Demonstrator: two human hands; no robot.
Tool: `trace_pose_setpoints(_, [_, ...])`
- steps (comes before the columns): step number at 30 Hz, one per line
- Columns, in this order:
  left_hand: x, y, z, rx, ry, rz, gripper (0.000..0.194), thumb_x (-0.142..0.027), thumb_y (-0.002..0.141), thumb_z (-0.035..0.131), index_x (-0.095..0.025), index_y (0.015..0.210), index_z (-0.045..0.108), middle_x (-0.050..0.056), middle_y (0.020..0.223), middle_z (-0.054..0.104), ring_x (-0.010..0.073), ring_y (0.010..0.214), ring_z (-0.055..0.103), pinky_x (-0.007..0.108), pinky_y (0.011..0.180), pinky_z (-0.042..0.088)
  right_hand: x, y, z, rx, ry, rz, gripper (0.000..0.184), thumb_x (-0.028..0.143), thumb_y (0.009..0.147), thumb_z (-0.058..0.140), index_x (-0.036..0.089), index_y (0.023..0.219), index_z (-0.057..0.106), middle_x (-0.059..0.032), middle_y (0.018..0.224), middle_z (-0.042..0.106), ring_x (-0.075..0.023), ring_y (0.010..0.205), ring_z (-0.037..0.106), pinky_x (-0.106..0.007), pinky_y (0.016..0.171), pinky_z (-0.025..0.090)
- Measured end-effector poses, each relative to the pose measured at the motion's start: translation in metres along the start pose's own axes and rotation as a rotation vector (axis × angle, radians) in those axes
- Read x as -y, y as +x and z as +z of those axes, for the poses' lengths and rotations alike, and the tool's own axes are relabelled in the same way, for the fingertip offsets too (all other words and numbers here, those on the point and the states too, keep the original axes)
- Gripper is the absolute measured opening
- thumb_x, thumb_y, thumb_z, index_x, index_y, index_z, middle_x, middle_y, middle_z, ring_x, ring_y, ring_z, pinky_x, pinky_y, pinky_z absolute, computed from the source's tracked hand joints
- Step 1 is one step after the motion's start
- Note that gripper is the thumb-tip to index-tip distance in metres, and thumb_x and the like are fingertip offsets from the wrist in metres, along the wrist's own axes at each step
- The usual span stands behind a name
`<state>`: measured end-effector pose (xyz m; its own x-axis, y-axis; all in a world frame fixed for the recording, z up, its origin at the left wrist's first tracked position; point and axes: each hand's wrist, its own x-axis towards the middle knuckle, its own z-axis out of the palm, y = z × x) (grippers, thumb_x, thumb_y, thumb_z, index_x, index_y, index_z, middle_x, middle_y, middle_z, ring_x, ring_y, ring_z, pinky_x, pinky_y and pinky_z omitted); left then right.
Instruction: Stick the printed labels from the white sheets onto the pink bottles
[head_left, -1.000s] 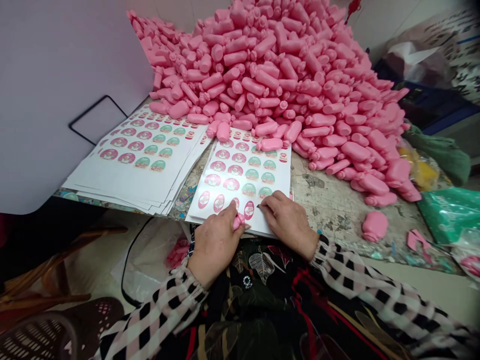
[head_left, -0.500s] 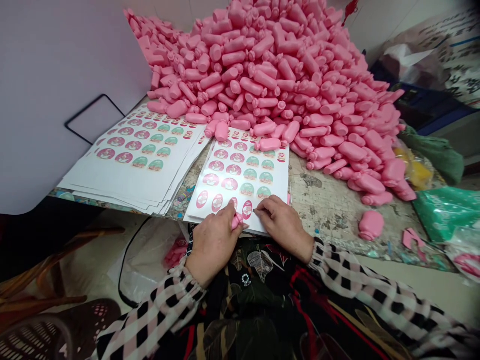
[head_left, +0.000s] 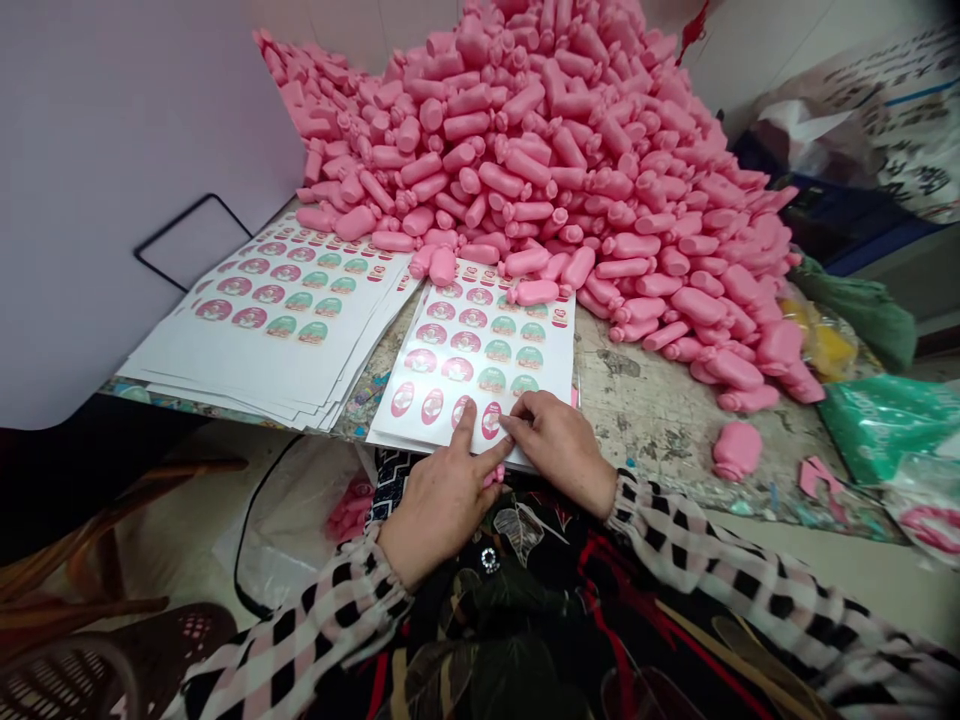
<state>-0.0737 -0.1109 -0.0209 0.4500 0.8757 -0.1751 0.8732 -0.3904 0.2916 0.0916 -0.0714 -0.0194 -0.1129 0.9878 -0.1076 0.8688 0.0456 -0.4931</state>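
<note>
My left hand (head_left: 442,495) is curled around a small pink bottle (head_left: 493,476), mostly hidden under the fingers. Its index finger stretches over the front of a sticker sheet (head_left: 390,425), and another fingertip presses beside an oval pink sticker (head_left: 491,421). At that sticker's right edge, my right hand (head_left: 559,445) has thumb and index finger pinched together. What lies between those fingertips is too small to make out. Rows of pink and green round-topped stickers (head_left: 498,350) cover the sheet behind both hands.
A big heap of pink bottles (head_left: 540,170) fills the table's back, some lying on the sheet's far end. More sticker sheets (head_left: 247,360) are stacked left. One loose bottle (head_left: 737,450), pink scraps (head_left: 821,487) and a green packet (head_left: 885,425) lie right.
My left hand has shifted slightly down, its index finger now stretched out and the pink bottle tucked lower beneath it. My right fingertips have moved a little left onto the oval sticker's edge.
</note>
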Motion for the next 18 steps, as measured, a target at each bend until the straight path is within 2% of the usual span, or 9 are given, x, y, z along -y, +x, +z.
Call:
trace_pose_setpoints(2, [0.0, 0.0, 0.0, 0.008, 0.0, -0.003, 0.058, -0.037, 0.085, 0.052, -0.041, 0.139, 0.031, 0.018, 0.154, 0.009, 0.0303, 0.098, 0.063, 0.042, 0.073, 0.051, 0.002, 0.001, 0.0, -0.013, -0.011, 0.025, 0.02, 0.04, 0.082, 0.055, 0.022, 0.077, 0.061, -0.0012, 0.079, 0.062, -0.0148, 0.071, 0.054, -0.025, 0.058, 0.03])
trace_pose_setpoints(6, [0.0, 0.0, -0.001, 0.019, 0.021, 0.009, 0.061, -0.036, 0.085, 0.052, -0.041, 0.141, 0.027, 0.022, 0.152, 0.011, 0.0319, 0.094, 0.065, 0.044, 0.072, 0.051, 0.005, 0.003, -0.002, -0.009, -0.007, 0.073, 0.021, 0.041, 0.079, 0.058, 0.022, 0.072, 0.061, 0.0008, 0.076, 0.063, -0.0132, 0.065, 0.053, -0.025, 0.055, 0.027])
trace_pose_setpoints(12, [0.0, -0.001, -0.002, -0.007, 0.051, 0.018, 0.066, -0.034, 0.086, 0.051, -0.044, 0.142, 0.018, 0.022, 0.152, 0.011, 0.0307, 0.088, 0.067, 0.043, 0.068, 0.052, 0.015, 0.005, -0.011, -0.046, -0.072, 0.021, 0.017, 0.037, 0.077, 0.061, 0.022, 0.068, 0.061, 0.0013, 0.074, 0.062, -0.0127, 0.064, 0.051, -0.026, 0.055, 0.026])
trace_pose_setpoints(14, [0.0, -0.001, -0.002, -0.006, 0.052, 0.014, 0.065, -0.035, 0.086, 0.051, -0.044, 0.142, 0.019, 0.022, 0.152, 0.012, 0.0306, 0.087, 0.067, 0.043, 0.066, 0.053, 0.02, 0.005, -0.015, -0.053, -0.078, 0.002, 0.018, 0.037, 0.077, 0.061, 0.022, 0.067, 0.062, 0.0016, 0.074, 0.062, -0.0125, 0.064, 0.051, -0.026, 0.055, 0.026])
trace_pose_setpoints(18, [-0.001, -0.001, -0.001, -0.012, 0.009, 0.009, 0.059, -0.034, 0.084, 0.054, -0.041, 0.139, 0.031, 0.022, 0.152, 0.012, 0.0309, 0.088, 0.067, 0.044, 0.067, 0.053, 0.024, 0.004, -0.025, -0.109, -0.049, -0.036, 0.019, 0.039, 0.078, 0.06, 0.022, 0.068, 0.061, 0.0016, 0.074, 0.062, -0.0125, 0.064, 0.052, -0.026, 0.055, 0.027])
